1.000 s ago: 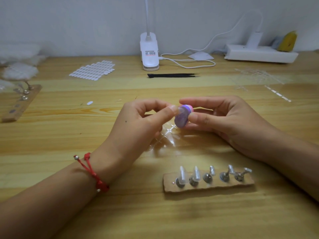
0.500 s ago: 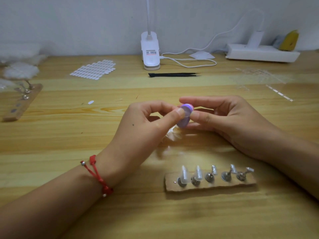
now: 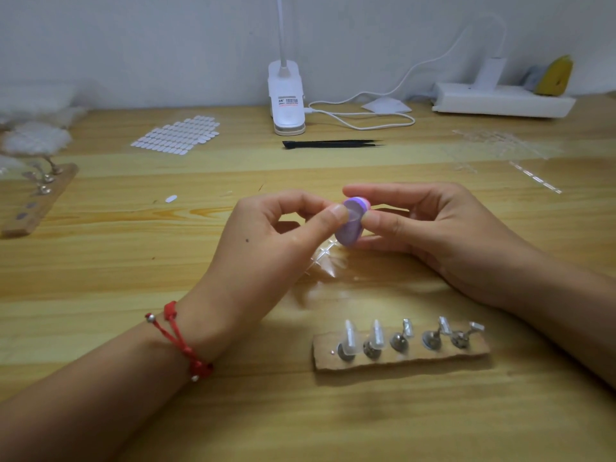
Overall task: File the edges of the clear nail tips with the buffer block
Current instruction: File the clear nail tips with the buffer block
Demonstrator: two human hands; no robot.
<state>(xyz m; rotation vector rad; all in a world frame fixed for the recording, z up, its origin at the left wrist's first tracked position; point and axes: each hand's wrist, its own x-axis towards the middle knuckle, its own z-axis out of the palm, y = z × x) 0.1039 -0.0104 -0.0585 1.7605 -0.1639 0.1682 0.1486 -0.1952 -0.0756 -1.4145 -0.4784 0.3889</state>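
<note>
Wooden table (image 3: 100,278) carries a cardboard strip (image 3: 413,359) of five stands (image 3: 399,341), two bearing clear tips (image 3: 350,336). Left hand (image 3: 266,238) pinches a tip (image 3: 354,214) against the purple buffer (image 3: 348,232), which the right hand (image 3: 440,235) grips.

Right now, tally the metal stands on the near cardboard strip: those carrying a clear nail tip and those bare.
Stands with a clear nail tip: 2
Bare stands: 3
Total: 5

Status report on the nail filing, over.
Left hand pinches clear nail tip against buffer block. Right hand grips the block. Cardboard stand nearer the camera, clear of both hands.
</note>
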